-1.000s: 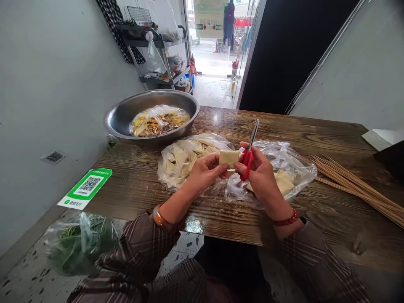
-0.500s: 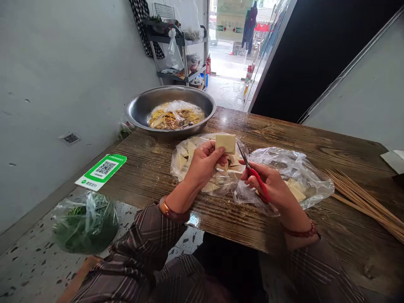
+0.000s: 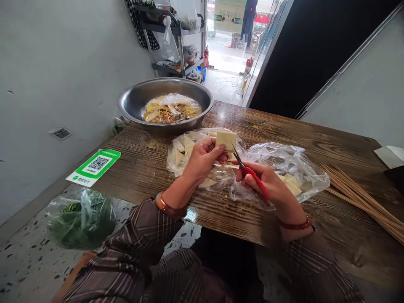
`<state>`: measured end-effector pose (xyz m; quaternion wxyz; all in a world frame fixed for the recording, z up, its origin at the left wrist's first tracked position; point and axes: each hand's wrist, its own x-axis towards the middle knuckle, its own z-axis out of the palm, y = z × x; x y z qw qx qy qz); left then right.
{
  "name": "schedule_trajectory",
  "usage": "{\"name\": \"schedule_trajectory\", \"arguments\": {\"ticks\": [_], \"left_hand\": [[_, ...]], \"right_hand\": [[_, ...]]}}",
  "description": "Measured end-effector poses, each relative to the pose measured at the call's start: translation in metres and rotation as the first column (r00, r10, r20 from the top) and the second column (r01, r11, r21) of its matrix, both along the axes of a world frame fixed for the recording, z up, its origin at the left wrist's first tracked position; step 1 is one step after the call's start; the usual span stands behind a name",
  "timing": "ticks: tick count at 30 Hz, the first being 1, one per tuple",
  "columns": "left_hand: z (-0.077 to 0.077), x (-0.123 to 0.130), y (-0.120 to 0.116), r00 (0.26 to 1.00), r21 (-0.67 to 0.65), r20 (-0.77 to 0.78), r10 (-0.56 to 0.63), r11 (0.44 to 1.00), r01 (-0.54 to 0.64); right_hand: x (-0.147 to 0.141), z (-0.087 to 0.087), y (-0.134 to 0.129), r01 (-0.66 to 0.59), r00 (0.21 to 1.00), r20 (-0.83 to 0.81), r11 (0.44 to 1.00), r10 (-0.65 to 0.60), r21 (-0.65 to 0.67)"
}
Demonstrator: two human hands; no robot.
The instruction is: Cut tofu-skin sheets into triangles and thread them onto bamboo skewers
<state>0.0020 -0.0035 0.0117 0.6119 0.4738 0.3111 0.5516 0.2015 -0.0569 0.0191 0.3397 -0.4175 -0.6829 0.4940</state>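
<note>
Pinched in my left hand (image 3: 203, 158) is a pale, flat square of tofu skin (image 3: 226, 140), held upright. My right hand (image 3: 263, 181) grips red-handled scissors (image 3: 254, 174), their dark blades at the square's lower right edge. Whether the blades touch it I cannot tell. Beneath my left hand lies a clear plastic bag (image 3: 173, 162) with many cut pale pieces. A second clear bag (image 3: 277, 151), crumpled and partly behind my right hand, holds more pale squares (image 3: 292, 184).
A large steel basin (image 3: 132, 101) with bagged skewered food stands at the table's far left. Bamboo sticks (image 3: 362, 198) lie at the right. A green payment card (image 3: 97, 166) rests at the left edge, above a bag of greens (image 3: 82, 221). A shelf rack (image 3: 176, 29) stands behind.
The scissors in my right hand have come closer to the square, their tips now at its edge. My left hand keeps its hold. The whole view has shifted slightly.
</note>
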Motion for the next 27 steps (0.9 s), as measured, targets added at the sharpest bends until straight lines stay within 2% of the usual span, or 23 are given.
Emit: {"name": "schedule_trajectory", "arguments": {"ticks": [14,27], "left_hand": [[-0.0007,0.0017,-0.001,0.999,0.013,-0.027,-0.03,0.999,0.03],[0.0018,0.0,-0.0013,0.999,-0.001,-0.02,-0.036,0.999,0.036]], "right_hand": [[-0.002,-0.001,-0.0019,0.053,0.998,-0.022,0.997,-0.055,-0.056],[-0.0004,0.0008,-0.0013,0.123,0.992,0.011,0.991,-0.123,-0.048]]}}
